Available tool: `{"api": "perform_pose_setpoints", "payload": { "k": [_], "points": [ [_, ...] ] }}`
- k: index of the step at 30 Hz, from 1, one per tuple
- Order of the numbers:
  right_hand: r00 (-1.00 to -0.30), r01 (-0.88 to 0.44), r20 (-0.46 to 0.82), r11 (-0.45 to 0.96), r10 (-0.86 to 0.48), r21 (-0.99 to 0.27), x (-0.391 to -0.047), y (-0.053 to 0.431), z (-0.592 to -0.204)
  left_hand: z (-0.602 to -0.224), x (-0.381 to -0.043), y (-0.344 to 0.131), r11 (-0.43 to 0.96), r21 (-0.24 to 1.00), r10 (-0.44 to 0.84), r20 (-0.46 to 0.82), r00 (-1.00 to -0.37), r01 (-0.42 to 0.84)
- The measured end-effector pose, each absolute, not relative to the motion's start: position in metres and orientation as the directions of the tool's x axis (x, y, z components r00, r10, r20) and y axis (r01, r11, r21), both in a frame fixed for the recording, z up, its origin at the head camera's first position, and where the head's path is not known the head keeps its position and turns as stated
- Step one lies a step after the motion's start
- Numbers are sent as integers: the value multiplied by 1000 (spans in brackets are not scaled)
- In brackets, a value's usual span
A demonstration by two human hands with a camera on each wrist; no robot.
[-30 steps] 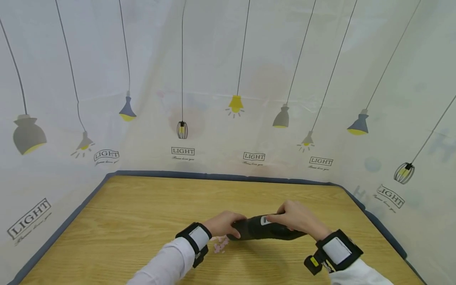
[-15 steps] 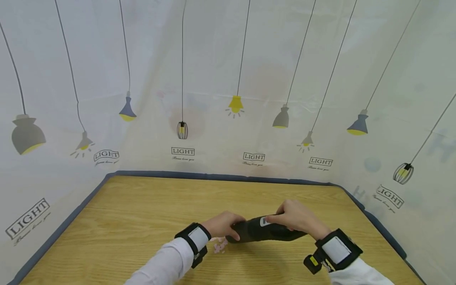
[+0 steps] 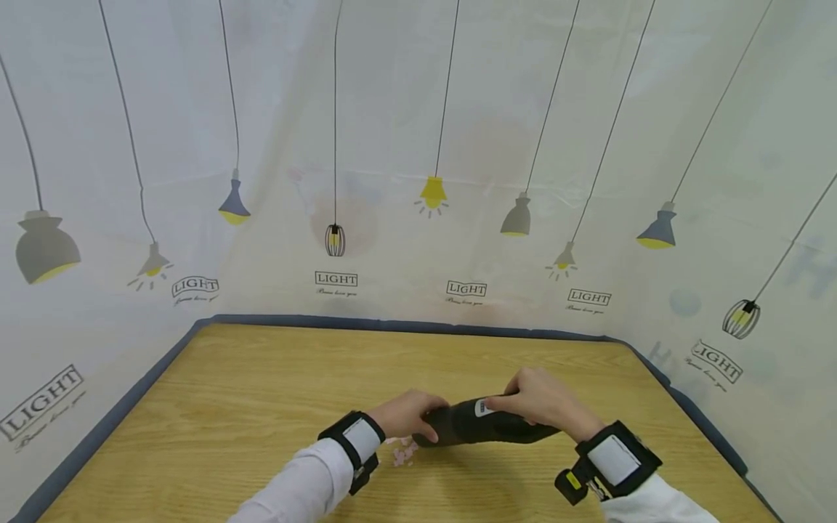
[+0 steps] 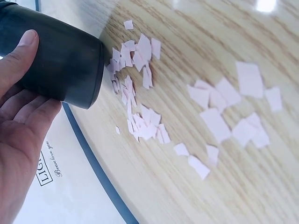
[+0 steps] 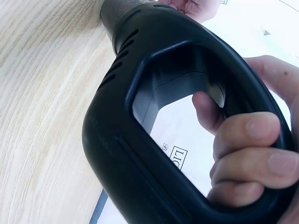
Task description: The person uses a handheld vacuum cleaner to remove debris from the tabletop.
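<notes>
A black handheld vacuum cleaner [image 3: 458, 428] lies tilted low over the wooden table, its nozzle end toward the left. My right hand [image 3: 546, 399] grips its loop handle, with several fingers curled through the opening in the right wrist view. Around the front end, my left hand [image 3: 405, 415] holds the dark cylinder [image 4: 60, 60], thumb on one side and fingers on the other. Torn pale pink paper scraps [image 4: 145, 123] are scattered on the table just beyond the nozzle rim. The inside of the nozzle is hidden.
The wooden table [image 3: 294, 378] has a dark blue border [image 3: 392, 323] at its far and side edges. Behind it stands a pale sheet [image 3: 392, 131] printed with hanging lamps and the word LIGHT. A strapped camera sits on each wrist.
Both hands and the vacuum cleaner have shifted very slightly to the left, toward the paper scraps. The grips look the same.
</notes>
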State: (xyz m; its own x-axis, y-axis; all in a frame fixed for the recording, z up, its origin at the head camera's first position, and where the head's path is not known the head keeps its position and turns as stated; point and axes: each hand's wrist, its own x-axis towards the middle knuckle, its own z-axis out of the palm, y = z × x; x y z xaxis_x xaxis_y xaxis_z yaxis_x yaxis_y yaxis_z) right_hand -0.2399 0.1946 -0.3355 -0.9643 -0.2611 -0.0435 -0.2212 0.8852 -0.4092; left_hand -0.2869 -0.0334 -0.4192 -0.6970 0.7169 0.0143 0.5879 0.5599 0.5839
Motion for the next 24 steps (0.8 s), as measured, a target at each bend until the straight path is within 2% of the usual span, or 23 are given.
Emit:
{"api": "perform_pose_setpoints", "payload": {
  "k": [11, 24],
  "points": [
    [-964, -222, -42, 881, -262, -417, -238, 192, -335, -421, -286, -36, 554, 591, 723, 7, -690, 586],
    [-935, -300, -39, 844, -353, -445, -234, 192, -330, -419, -283, -41, 540, 604, 732, 5, -681, 586]
  ]
}}
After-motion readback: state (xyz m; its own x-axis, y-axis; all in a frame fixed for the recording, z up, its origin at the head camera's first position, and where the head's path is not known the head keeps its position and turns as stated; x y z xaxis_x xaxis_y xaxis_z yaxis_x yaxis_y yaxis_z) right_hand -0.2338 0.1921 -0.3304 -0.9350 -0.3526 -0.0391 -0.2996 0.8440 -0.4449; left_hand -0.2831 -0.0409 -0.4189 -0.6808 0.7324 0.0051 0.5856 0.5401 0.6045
